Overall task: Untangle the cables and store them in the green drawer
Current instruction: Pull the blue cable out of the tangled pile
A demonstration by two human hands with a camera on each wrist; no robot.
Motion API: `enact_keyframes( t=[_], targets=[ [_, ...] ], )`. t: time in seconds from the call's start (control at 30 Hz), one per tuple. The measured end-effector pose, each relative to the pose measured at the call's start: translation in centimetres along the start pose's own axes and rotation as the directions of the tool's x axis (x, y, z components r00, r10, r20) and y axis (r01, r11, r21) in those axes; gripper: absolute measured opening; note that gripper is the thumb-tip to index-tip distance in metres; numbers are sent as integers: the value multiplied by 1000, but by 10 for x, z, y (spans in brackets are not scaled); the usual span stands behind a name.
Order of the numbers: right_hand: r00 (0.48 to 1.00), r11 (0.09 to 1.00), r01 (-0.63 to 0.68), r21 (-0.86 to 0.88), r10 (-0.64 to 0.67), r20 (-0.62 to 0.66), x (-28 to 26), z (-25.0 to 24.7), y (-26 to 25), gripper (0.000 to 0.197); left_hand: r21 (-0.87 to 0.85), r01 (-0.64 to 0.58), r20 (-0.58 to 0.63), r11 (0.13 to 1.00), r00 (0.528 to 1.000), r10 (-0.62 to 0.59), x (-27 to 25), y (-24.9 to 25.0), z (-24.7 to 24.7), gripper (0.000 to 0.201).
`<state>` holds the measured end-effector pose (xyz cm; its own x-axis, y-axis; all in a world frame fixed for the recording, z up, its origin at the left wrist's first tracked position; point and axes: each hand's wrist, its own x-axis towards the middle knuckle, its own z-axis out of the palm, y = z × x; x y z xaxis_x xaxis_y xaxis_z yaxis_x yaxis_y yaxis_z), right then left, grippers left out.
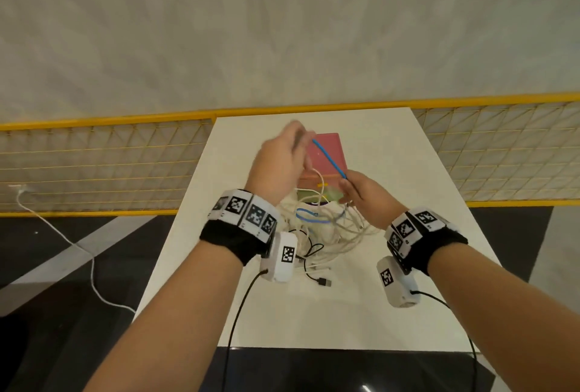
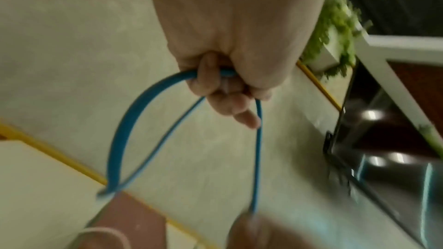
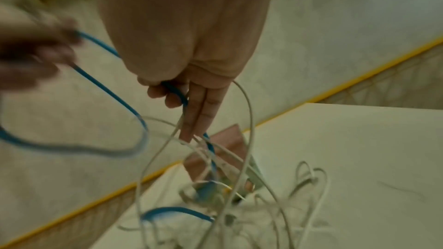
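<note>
Above the white table, my left hand is raised and grips loops of a blue cable; in the left wrist view its curled fingers hold the blue cable. My right hand pinches the same cable lower down, the blue cable passing between thumb and fingers. Its lower part runs into a tangle of white cables on the table. Behind the tangle stands a small drawer unit with a pink top; its green drawer is partly hidden by cables.
A black USB cable lies at the near edge of the tangle. A yellow mesh fence runs behind the table. A white cord trails on the dark floor at left. Black leads hang from both wrist cameras.
</note>
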<state>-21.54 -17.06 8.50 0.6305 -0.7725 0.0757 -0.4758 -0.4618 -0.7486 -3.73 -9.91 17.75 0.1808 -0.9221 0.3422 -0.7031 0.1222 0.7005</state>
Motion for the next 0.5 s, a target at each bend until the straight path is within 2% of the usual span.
enact_keyframes(
  t=[0.07, 0.1, 0.17, 0.23, 0.3, 0.37, 0.43, 0.5],
  targets=[
    [997, 997, -73, 12, 73, 9, -5, 4, 9, 24, -163, 38, -185, 986, 980, -68, 10, 3, -20, 16],
    [996, 996, -91, 11, 91, 7, -7, 5, 9, 29, -181, 73, -222, 981, 968, -113, 14, 1, -28, 17],
    [996, 996, -89, -1, 89, 5, -5, 1, 5, 30, -90, 149, -228, 985, 959, -166, 16, -7, -35, 18],
    [996, 996, -91, -15, 91, 7, 0, -4, -4, 26, 33, 115, -164, 993, 981, -109, 10, -10, -27, 25],
    [998, 998, -55, -22, 55, 0, 7, -8, -14, 30, 134, 28, 51, 991, 998, -35, 1, -11, -8, 40],
    [999, 998, 34, -45, -35, -12, 10, -10, -24, 30, 216, 24, 227, 976, 971, -74, -3, -16, 14, 38],
    [993, 991, 114, -73, -115, -20, 11, -12, -27, 28, 255, 96, 234, 962, 959, -157, 1, -21, 20, 31],
    [995, 991, 102, -91, -103, -10, 9, -13, -18, 27, 232, 121, 170, 965, 972, -163, 6, -22, 12, 27]
  ],
)
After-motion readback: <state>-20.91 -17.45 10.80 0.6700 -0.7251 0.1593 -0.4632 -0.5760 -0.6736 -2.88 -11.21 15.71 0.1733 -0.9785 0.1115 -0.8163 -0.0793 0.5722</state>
